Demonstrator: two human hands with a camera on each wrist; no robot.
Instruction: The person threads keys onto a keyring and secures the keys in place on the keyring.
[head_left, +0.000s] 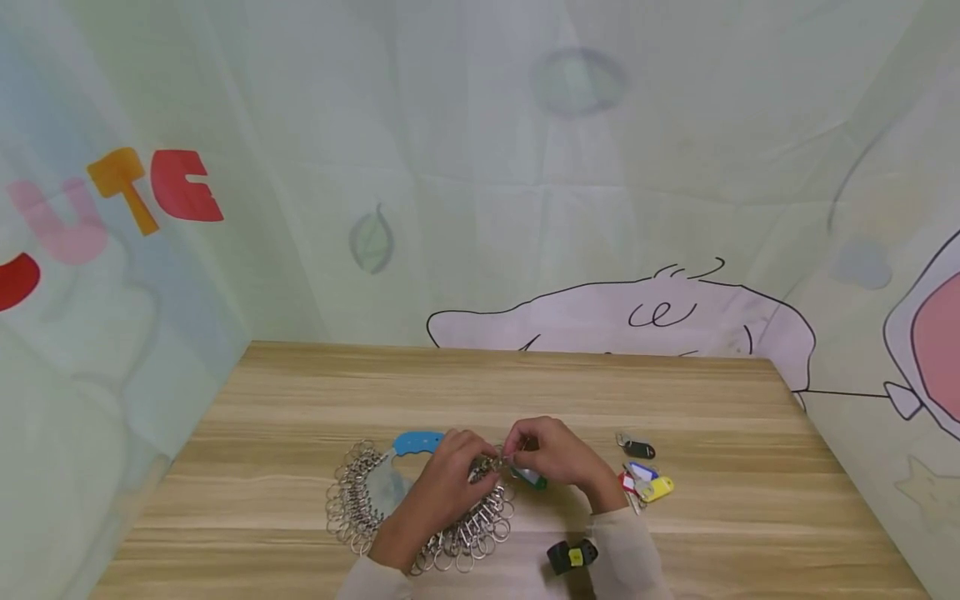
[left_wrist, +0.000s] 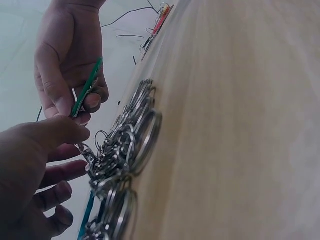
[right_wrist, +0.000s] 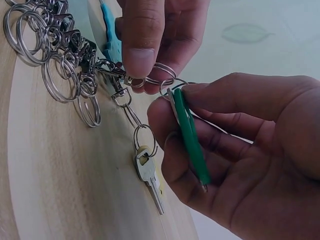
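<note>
My left hand [head_left: 453, 479] pinches a split ring [right_wrist: 169, 71] on a snap clasp between thumb and fingertips, above a big circle of metal clasps and rings [head_left: 348, 492] with a blue handle [head_left: 415, 442]. Facing it, my right hand [head_left: 561, 455] holds a green key tag [right_wrist: 189, 137] with thumb and fingers. A key lies against this tag, and the tag's small ring meets the split ring at my left fingertips. From a neighbouring clasp hangs a silver key [right_wrist: 146, 170] on its own ring, with something yellowish behind it.
To the right on the wooden table [head_left: 750, 433] lie a black key tag [head_left: 639, 450] and a small pile with a yellow tag [head_left: 658, 488], a blue tag [head_left: 643, 472], a red tag and keys. A black device with a yellow label [head_left: 572, 556] sits by my right sleeve.
</note>
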